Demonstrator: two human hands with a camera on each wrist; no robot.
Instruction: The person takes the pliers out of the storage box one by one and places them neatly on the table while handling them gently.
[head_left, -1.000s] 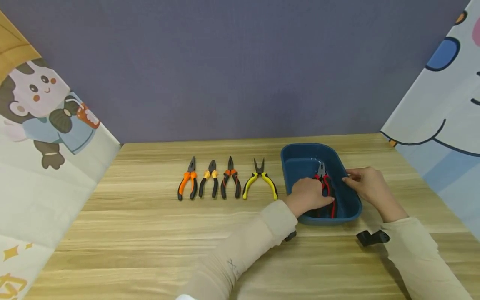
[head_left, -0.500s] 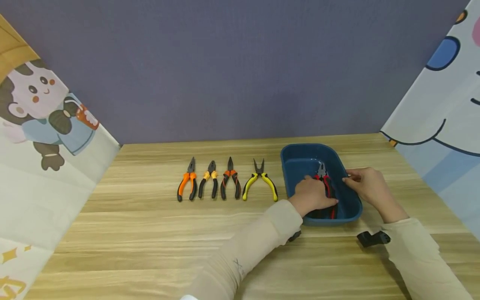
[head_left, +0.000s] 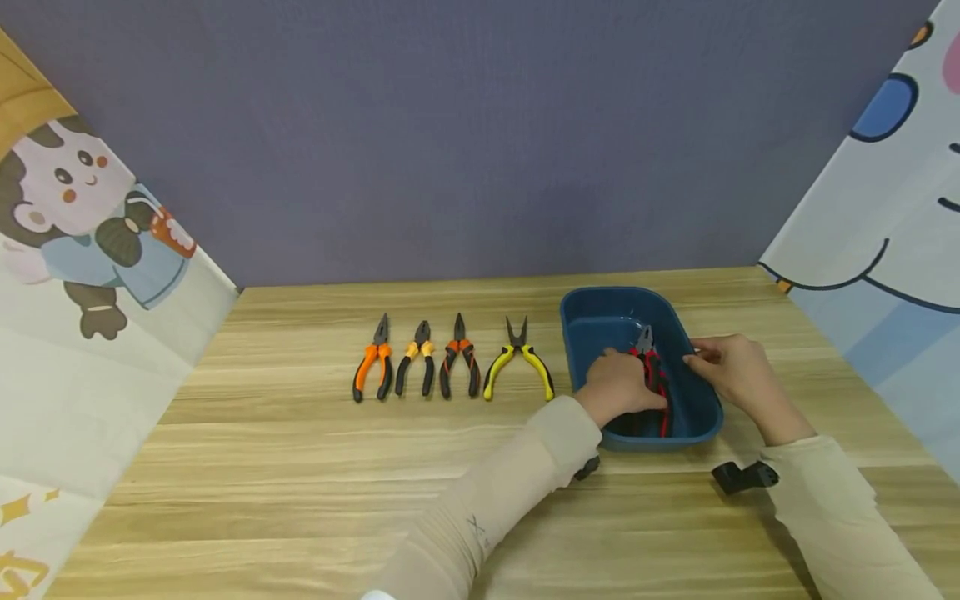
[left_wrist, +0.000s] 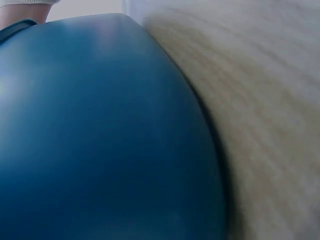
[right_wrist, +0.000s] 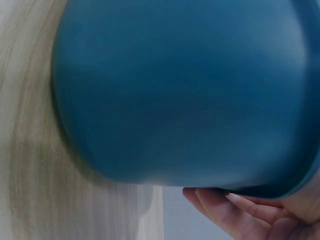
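Note:
A dark blue plastic bin (head_left: 600,304) stands on the right side of the table. Inside it lies a pair of pliers (head_left: 654,367) with red-and-black handles, its grey jaws toward the far end. My left hand (head_left: 618,385) reaches over the near left wall and grips the handles, thumb across them; its other fingers are mostly hidden behind the hand. At the right wall, my right hand (head_left: 727,371) pinches the rim between thumb and fingers; in the right wrist view its fingers (right_wrist: 225,212) curl by the rim. The bin's outer wall (left_wrist: 100,125) fills most of the left wrist view.
Left of the bin, several pliers lie in a row: orange pliers (head_left: 372,358), yellow-and-black pliers (head_left: 416,358), black-and-orange pliers (head_left: 460,357) and yellow pliers (head_left: 518,358) with handles spread. A dark grey panel (head_left: 480,142) rises behind the wooden table (head_left: 262,467); printed panels flank it.
My left hand has shifted slightly inside the bin, and the red-and-black pliers have turned a little under it. The right hand has stayed on the rim, and the row of pliers is unchanged.

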